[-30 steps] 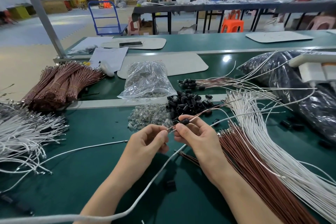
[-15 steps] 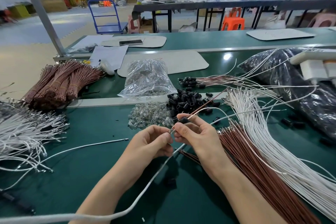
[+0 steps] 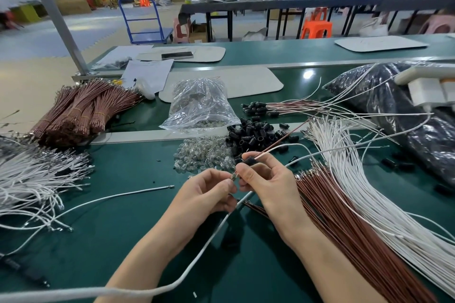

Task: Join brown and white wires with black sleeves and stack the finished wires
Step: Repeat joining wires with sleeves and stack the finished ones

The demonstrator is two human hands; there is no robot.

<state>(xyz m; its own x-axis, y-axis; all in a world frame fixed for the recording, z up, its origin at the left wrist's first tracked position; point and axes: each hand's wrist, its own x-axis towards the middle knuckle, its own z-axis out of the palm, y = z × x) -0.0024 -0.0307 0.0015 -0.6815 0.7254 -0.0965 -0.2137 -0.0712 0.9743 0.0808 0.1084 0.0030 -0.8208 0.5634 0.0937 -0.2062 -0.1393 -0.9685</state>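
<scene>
My right hand (image 3: 267,183) pinches a black sleeve (image 3: 249,161) with a brown wire (image 3: 283,139) and a white wire (image 3: 293,145) running out of it, up and to the right. My left hand (image 3: 206,192) pinches a small clear bulb (image 3: 234,176) at the sleeve's lower end, between both hands' fingertips. Loose black sleeves (image 3: 256,133) are heaped just behind my hands. Loose brown wires (image 3: 344,224) and white wires (image 3: 369,192) fan out on the right. Finished wires (image 3: 283,107) with black sleeves lie stacked behind the sleeve heap.
A pile of clear bulbs (image 3: 204,155) and a clear plastic bag (image 3: 200,106) sit behind my left hand. Bundled brown wires (image 3: 83,110) and white wires (image 3: 32,179) lie at the left. A dark bag (image 3: 406,110) fills the right. A thick white cable (image 3: 204,243) crosses under my hands.
Both hands have stayed together over the table. The brown wire has swung to point more steeply up, and the sleeve has shifted slightly along it.
</scene>
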